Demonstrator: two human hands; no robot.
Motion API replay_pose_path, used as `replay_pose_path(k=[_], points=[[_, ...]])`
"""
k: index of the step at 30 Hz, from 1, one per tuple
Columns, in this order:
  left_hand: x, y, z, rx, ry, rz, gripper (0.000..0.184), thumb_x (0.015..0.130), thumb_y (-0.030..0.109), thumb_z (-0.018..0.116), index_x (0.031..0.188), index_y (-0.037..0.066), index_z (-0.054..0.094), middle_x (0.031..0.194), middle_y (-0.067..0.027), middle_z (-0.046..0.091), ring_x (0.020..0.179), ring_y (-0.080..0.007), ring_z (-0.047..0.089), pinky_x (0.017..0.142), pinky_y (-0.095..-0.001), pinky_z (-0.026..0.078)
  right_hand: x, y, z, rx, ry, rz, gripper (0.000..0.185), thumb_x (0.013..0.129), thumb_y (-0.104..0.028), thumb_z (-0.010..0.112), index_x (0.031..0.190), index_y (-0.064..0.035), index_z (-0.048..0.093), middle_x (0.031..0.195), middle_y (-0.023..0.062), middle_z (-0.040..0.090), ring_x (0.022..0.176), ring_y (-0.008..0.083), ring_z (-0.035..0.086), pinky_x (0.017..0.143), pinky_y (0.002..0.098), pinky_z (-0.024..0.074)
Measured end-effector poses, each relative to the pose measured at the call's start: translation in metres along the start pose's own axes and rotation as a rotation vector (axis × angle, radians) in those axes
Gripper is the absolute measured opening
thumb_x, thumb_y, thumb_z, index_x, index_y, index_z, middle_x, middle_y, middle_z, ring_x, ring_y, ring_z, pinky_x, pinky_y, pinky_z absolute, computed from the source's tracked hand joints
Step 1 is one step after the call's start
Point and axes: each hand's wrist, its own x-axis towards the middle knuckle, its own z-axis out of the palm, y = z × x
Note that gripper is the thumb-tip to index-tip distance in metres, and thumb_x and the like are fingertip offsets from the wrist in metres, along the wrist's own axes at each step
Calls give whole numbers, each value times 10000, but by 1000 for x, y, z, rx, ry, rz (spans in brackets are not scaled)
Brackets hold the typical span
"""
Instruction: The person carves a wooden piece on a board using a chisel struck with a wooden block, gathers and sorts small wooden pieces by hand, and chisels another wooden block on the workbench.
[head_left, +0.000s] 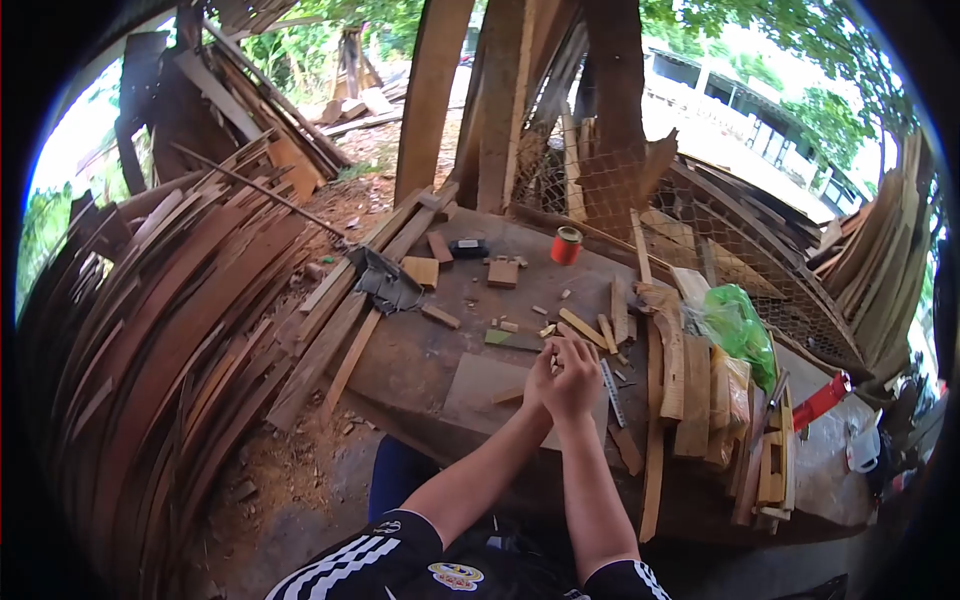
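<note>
My left hand [538, 384] and my right hand [574, 372] are pressed together above the near part of the workbench [480, 385]. The right fingers curl over the left hand, and both hands are closed. A small pale bit [555, 362] shows between them, too small to name. Just beyond the fingertips lie small wood offcuts [509, 326] and a flat dark strip with a green patch [498, 337]. A longer wood stick [583, 328] lies to the right of those. Beside my right hand is a metal ruler [612, 392].
A red-orange can [566, 246], wooden blocks [503, 272] and a dark box-like item [468, 248] stand farther back. Planks [692, 395] and a green plastic bag [740, 330] line the right side. Stacked boards [170, 330] fill the left. Wire mesh [720, 240] is behind.
</note>
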Motion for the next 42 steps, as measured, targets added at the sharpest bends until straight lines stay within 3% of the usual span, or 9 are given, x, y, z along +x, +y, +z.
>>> replay_pose_path(k=[7,10,14,19,23,29,34,38,42], points=[[46,-4,-65,65,-121,-36,312,1094,329,427,1101,93,630,994,-58,698,873,-208,690,830,-361,568,9,4,-6,181,-266,148,172,929,-167,657,1018,-43,736,1076,119,756,960,328,734,846,386,591],[45,6,-58,9,35,-84,298,1084,293,445,1010,101,660,948,-59,702,899,-222,703,849,-373,586,7,9,-14,13,-29,97,170,941,-131,651,1066,-60,740,1078,102,738,1075,321,676,936,390,536],[57,-5,-43,98,138,83,204,1054,203,514,1037,76,674,917,-50,709,847,-210,708,804,-358,596,-30,16,5,701,147,801,366,1062,-239,586,1383,-63,578,1302,145,623,1206,283,606,1045,392,488],[20,-5,6,1506,93,432,236,969,180,638,1119,12,712,1070,-145,725,901,-227,697,821,-360,549,-43,47,18,1477,262,1280,481,1109,-410,417,1429,-68,528,1307,146,606,1251,318,581,1089,443,462],[29,-15,0,1574,-28,695,377,994,222,601,1297,1,635,1200,-196,701,1119,-327,668,963,-412,513,-51,68,17,1785,276,1248,484,1101,-417,389,1409,-74,537,1289,145,614,1234,326,592,1086,476,456],[21,-12,15,1756,-214,546,631,1058,362,511,1567,20,364,1298,-219,668,1284,-368,589,1118,-479,410,-64,90,29,1944,271,1124,451,1085,-408,381,1339,-76,551,1269,141,623,1199,329,605,1074,506,455],[26,-11,8,1932,-359,549,669,1039,437,534,1545,26,385,1427,-268,544,1358,-447,480,1156,-519,344,-73,106,49,2031,228,947,427,1071,-401,375,1280,-79,562,1252,138,630,1170,332,616,1064,531,454],[22,-8,5,1872,-442,818,684,1040,433,540,1562,25,372,1501,-285,470,1399,-448,443,1151,-539,357,-53,86,41,1857,425,1251,409,1068,-366,380,1278,-70,569,1219,146,645,1151,309,626,1008,514,514],[-16,16,32,1782,-499,1020,624,1022,396,564,1509,34,418,1554,-273,354,1411,-496,404,1213,-539,293,-61,121,47,2152,484,1418,404,1036,-369,423,1176,-59,641,1170,145,670,1047,276,663,878,472,588]])
